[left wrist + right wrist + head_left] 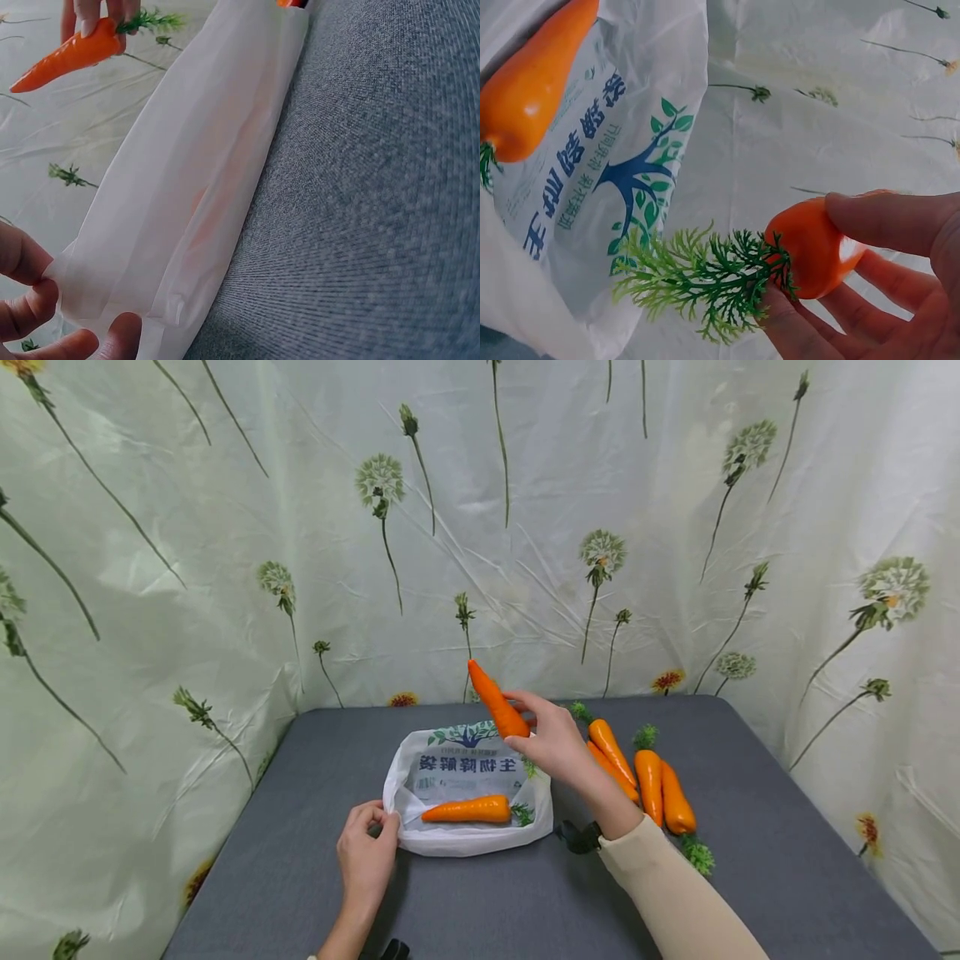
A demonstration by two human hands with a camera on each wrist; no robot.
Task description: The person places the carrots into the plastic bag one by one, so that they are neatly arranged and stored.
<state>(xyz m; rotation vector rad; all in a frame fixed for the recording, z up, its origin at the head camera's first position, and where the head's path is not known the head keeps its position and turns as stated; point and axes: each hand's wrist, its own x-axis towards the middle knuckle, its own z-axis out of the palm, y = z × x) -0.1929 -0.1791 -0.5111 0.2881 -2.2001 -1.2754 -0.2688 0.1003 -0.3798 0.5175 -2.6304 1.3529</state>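
Note:
A white plastic bag (468, 845) with blue print and a tree design lies with its mouth spread wide on the grey table. One orange carrot (468, 809) with green leaves rests inside it. At the bag's left edge my left hand (367, 843) pinches the rim; the left wrist view shows fingers and thumb on the plastic. Above the bag's far right side, my right hand (551, 737) holds a second carrot (495, 700) by its thick end, tip pointing up and left. Its green leaves (705, 277) hang free in the right wrist view.
Several more carrots (649, 785) with leafy tops lie on the grey table (757, 860), right of the bag and beside my right forearm. A pale curtain (525, 568) printed with dandelions hangs behind the table and along its sides.

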